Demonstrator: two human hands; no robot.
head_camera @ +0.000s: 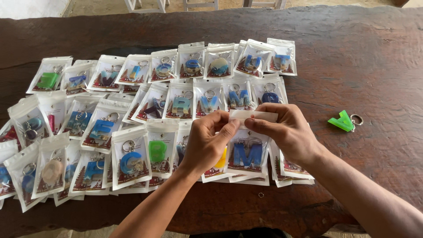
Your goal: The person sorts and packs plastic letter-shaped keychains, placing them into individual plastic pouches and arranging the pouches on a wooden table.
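Both hands hold one small clear plastic pouch with a white top strip; a blue letter-shaped keychain shows inside it. My left hand pinches the top strip at its left end. My right hand pinches the same strip at its right end. The pouch is held just above several other pouches lying on the dark wooden table.
Several similar pouches with coloured letter keychains lie in rough rows across the table's left and middle. A loose green letter keychain with a metal ring lies on the bare wood at right. A small metal ring sits near the front edge. Chair legs stand beyond the table.
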